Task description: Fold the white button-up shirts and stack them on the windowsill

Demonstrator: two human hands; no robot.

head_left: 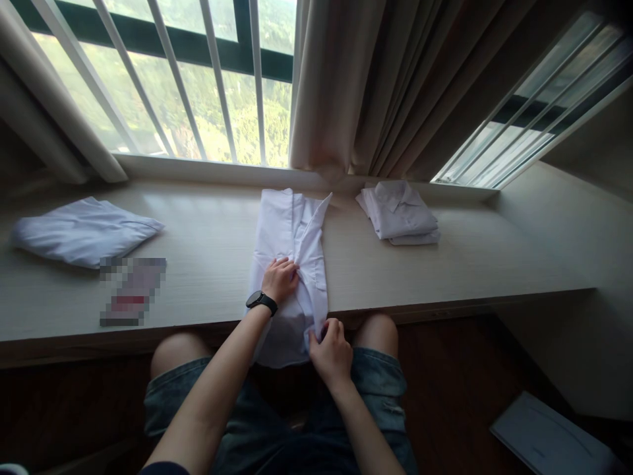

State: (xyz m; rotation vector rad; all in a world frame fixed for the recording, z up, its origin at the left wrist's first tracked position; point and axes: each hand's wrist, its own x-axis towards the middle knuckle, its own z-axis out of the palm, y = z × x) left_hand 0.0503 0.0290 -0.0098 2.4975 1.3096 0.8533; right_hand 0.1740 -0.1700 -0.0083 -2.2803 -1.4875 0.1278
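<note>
Head view: shows a white shirt (310, 284) partly folded on the desk (208, 264), overhanging the near edge. Pinches its lower border with the right hand (332, 351); rests the left hand (281, 278) mid-shirt, with unclear grip. Should handle light, soft; best taken by edges.

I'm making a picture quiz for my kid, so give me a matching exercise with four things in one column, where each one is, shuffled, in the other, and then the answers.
Things
1. Left hand
2. Right hand
3. Folded stack
4. Black watch

Places
A. On the tabletop, to the right of the white garment
B. Strapped round a wrist
C. At the garment's near right edge
D. On the middle part of the garment

Right pairs: 1-D, 2-C, 3-A, 4-B
</note>
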